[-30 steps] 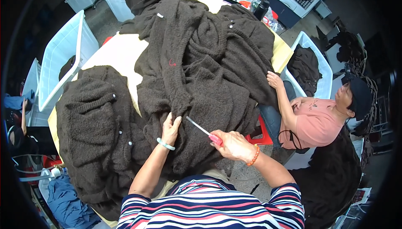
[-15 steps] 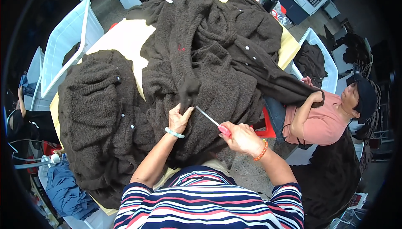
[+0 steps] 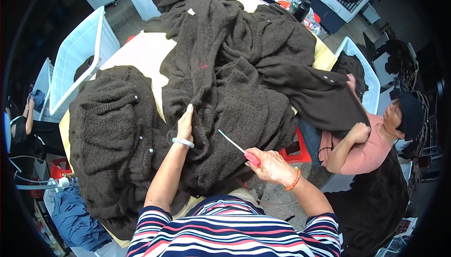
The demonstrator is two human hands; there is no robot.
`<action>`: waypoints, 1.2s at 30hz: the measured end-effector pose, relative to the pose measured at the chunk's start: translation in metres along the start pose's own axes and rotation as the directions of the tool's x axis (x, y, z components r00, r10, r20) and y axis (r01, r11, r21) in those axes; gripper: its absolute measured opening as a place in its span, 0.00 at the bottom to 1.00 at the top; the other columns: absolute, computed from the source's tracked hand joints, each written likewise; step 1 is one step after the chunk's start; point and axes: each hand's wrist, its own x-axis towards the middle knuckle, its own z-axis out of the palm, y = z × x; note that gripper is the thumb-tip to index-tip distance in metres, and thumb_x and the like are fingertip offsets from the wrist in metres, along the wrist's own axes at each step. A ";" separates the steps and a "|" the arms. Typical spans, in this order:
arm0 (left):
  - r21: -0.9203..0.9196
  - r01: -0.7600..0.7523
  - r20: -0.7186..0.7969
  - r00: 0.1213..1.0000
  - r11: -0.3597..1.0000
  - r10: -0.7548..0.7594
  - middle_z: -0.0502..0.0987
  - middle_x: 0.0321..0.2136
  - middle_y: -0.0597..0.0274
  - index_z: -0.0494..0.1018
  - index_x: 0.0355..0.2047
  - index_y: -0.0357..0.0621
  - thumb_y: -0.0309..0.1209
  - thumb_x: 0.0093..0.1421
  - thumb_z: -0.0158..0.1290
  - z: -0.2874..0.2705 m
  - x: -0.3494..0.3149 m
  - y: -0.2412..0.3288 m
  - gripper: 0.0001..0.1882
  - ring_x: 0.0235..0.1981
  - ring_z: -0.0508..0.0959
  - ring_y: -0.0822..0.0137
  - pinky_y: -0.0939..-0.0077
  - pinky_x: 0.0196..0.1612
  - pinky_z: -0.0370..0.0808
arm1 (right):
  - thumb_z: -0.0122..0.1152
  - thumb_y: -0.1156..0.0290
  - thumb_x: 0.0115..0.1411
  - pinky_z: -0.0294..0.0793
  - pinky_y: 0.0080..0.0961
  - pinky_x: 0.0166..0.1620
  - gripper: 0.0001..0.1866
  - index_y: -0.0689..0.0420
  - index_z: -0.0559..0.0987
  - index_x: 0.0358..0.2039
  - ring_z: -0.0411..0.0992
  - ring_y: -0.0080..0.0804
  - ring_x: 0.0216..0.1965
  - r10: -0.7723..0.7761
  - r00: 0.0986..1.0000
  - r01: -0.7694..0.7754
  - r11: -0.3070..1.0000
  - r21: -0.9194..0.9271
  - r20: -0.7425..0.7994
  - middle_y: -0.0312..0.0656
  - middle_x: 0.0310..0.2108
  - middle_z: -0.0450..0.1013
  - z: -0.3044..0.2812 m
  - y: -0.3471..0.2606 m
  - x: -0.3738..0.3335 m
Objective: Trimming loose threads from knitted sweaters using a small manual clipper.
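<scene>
Brown knit (image 3: 242,104) at L hand (image 3: 185,127), tbl (image 3: 143,52) open fwd-left to its edge.

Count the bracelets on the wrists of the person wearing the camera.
2: a pale bangle by the left hand and an orange beaded bracelet by the right hand, which grips a pink-handled tool. None seems hidden there.

The bare right grip (image 3: 270,165) holds a pink-handled tool (image 3: 249,156) — its tip points to ten o'clock. The left grip (image 3: 185,125) touches fuzzy brown cloth (image 3: 244,102), piled on a yellow tabletop (image 3: 141,50). Near three o'clock, a worker (image 3: 350,152) holds a dark top (image 3: 324,98) — it has buttons.
</scene>
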 end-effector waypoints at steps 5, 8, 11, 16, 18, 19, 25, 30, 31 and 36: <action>0.136 -0.156 0.065 0.987 0.978 0.148 0.79 0.36 0.65 0.77 0.42 0.37 0.36 0.62 0.59 0.009 0.031 0.001 0.15 0.35 0.76 0.75 0.79 0.41 0.73 | 0.63 0.68 0.58 0.76 0.46 0.35 0.17 0.56 0.72 0.47 0.76 0.57 0.32 -0.004 0.999 0.004 1.000 -0.007 -0.032 0.54 0.28 0.76 -0.006 0.002 0.009; 0.128 -0.248 0.139 0.963 0.960 0.231 0.79 0.32 0.69 0.78 0.40 0.34 0.26 0.61 0.57 0.023 0.035 0.000 0.09 0.31 0.75 0.77 0.79 0.38 0.73 | 0.58 0.65 0.61 0.75 0.50 0.37 0.14 0.54 0.71 0.46 0.76 0.57 0.33 -0.001 0.999 0.000 1.000 -0.016 -0.053 0.54 0.28 0.77 -0.015 0.001 0.019; 0.412 -0.607 0.298 0.795 0.680 0.529 0.77 0.30 0.68 0.77 0.42 0.33 0.17 0.55 0.49 0.034 0.030 -0.001 0.14 0.32 0.74 0.76 0.81 0.38 0.71 | 0.57 0.65 0.61 0.75 0.51 0.38 0.14 0.54 0.71 0.46 0.76 0.58 0.33 0.010 0.996 -0.013 0.999 -0.030 -0.086 0.55 0.29 0.77 -0.024 0.001 0.029; 0.476 -0.737 0.496 0.675 0.480 0.546 0.68 0.24 0.63 0.78 0.38 0.36 0.11 0.47 0.41 0.042 0.013 -0.002 0.21 0.29 0.70 0.73 0.82 0.38 0.68 | 0.57 0.63 0.61 0.76 0.50 0.38 0.16 0.54 0.72 0.47 0.76 0.58 0.32 0.128 0.991 -0.133 0.983 -0.130 -0.049 0.53 0.29 0.77 -0.031 0.007 0.040; 0.538 -0.703 0.493 0.710 0.465 0.504 0.70 0.25 0.61 0.79 0.41 0.38 0.10 0.43 0.39 0.050 0.003 0.004 0.27 0.29 0.72 0.69 0.81 0.38 0.69 | 0.57 0.62 0.62 0.76 0.49 0.39 0.16 0.55 0.72 0.48 0.76 0.57 0.33 0.146 0.989 -0.140 0.984 -0.112 0.041 0.54 0.29 0.77 -0.033 0.008 0.041; 0.542 -0.699 0.489 0.714 0.467 0.501 0.70 0.25 0.61 0.79 0.41 0.38 0.10 0.43 0.39 0.048 0.004 0.004 0.27 0.29 0.72 0.69 0.81 0.38 0.69 | 0.57 0.62 0.62 0.76 0.49 0.39 0.16 0.55 0.72 0.48 0.76 0.57 0.33 0.147 0.988 -0.141 0.984 -0.110 0.046 0.54 0.29 0.77 -0.032 0.008 0.042; 0.538 -0.672 0.511 0.740 0.509 0.437 0.73 0.26 0.60 0.79 0.45 0.40 0.11 0.44 0.40 0.047 0.008 0.001 0.29 0.31 0.74 0.69 0.82 0.41 0.69 | 0.57 0.61 0.61 0.76 0.48 0.41 0.17 0.55 0.73 0.48 0.76 0.57 0.34 0.149 0.985 -0.141 0.986 -0.091 0.085 0.55 0.29 0.77 -0.029 0.008 0.048; 0.537 -0.606 0.493 0.790 0.586 0.365 0.76 0.30 0.61 0.78 0.47 0.38 0.11 0.47 0.43 0.041 0.006 -0.005 0.27 0.34 0.74 0.72 0.83 0.43 0.69 | 0.52 0.64 0.63 0.75 0.51 0.39 0.12 0.57 0.73 0.43 0.76 0.57 0.34 0.146 0.989 -0.142 0.983 -0.113 0.030 0.57 0.28 0.76 -0.032 0.005 0.052; 0.543 -0.577 0.495 0.807 0.610 0.322 0.78 0.34 0.62 0.77 0.48 0.38 0.12 0.51 0.45 0.041 0.005 -0.005 0.25 0.38 0.76 0.72 0.83 0.46 0.70 | 0.53 0.63 0.62 0.75 0.52 0.39 0.13 0.57 0.73 0.42 0.76 0.58 0.34 0.145 0.987 -0.138 0.985 -0.104 0.066 0.58 0.28 0.76 -0.028 0.005 0.051; 0.365 -0.259 0.296 0.943 0.894 0.153 0.67 0.60 0.60 0.61 0.63 0.34 0.26 0.63 0.55 0.025 -0.014 -0.001 0.29 0.60 0.67 0.70 0.77 0.62 0.62 | 0.57 0.64 0.61 0.75 0.50 0.39 0.14 0.54 0.73 0.45 0.76 0.57 0.35 0.091 0.994 -0.093 0.995 0.029 0.053 0.54 0.29 0.77 -0.028 0.019 0.038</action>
